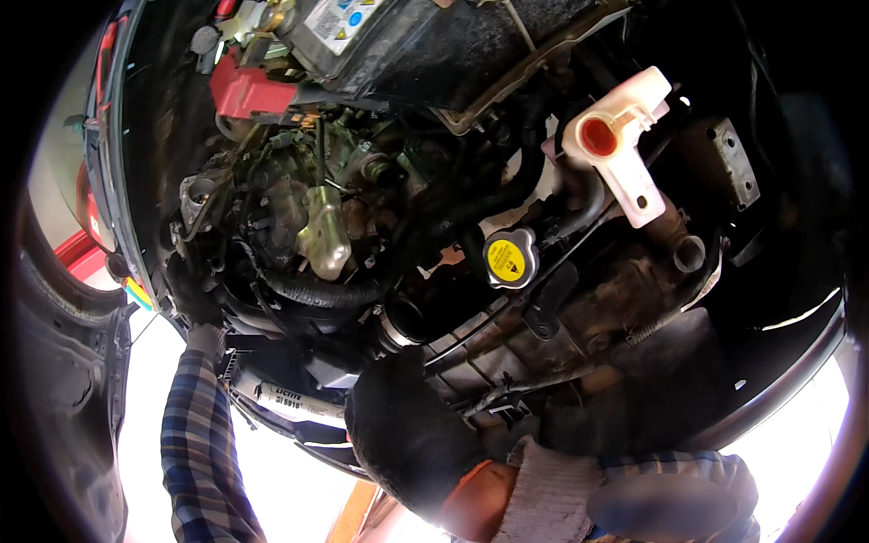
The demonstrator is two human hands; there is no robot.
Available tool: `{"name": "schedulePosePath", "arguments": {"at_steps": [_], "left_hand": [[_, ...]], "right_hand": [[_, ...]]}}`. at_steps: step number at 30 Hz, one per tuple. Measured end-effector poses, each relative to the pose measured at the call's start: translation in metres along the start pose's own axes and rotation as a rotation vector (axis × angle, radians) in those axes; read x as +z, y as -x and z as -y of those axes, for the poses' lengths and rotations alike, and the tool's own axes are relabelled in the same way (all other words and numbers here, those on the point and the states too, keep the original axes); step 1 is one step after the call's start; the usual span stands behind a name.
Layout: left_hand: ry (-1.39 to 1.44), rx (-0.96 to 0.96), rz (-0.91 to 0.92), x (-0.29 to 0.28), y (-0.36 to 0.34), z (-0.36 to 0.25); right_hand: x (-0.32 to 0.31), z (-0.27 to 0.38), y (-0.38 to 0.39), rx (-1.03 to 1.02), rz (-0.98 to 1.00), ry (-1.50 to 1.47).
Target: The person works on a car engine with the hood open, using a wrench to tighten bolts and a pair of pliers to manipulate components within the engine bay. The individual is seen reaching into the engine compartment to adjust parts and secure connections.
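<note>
I lean over a car's engine bay. My left hand, in a dark glove, reaches among hoses and brackets at the bay's left side; its fingers merge with the dark parts around them. My right hand, in a black glove with an orange cuff edge, is at the front of the bay, below an open hose end with a metal clamp. Its back faces up and its fingers are hidden. A white sealant cartridge lies along the front panel, one end meeting the right glove. Whether that glove grips it, I cannot tell.
A battery and a red plastic cover are at the far left. A radiator cap with a yellow label sits right of centre, near a whitish plastic reservoir. A black corrugated hose crosses the middle.
</note>
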State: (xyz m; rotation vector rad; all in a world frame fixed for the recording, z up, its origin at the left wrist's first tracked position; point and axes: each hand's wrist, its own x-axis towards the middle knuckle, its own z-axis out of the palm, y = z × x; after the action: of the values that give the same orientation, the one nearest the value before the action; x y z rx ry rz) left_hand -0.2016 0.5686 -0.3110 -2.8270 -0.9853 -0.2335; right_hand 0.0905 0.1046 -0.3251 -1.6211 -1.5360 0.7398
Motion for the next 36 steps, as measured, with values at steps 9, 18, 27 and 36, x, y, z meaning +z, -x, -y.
{"name": "schedulePosePath", "arguments": {"at_steps": [9,18,27,36], "left_hand": [[-0.283,0.204,-0.096,0.003,-0.007,0.000],[-0.126,0.006,-0.123,0.000,0.004,0.025],[0.003,-0.054,-0.108,-0.005,-0.010,-0.011],[0.149,-0.241,-0.321,0.001,-0.019,-0.040]], "right_hand": [[0.002,0.007,-0.001,-0.080,-0.027,0.182],[0.014,0.008,0.009,-0.160,-0.079,0.345],[0.018,0.005,0.008,-0.099,-0.042,0.283],[0.001,0.002,-0.014,-0.085,0.031,0.166]]}}
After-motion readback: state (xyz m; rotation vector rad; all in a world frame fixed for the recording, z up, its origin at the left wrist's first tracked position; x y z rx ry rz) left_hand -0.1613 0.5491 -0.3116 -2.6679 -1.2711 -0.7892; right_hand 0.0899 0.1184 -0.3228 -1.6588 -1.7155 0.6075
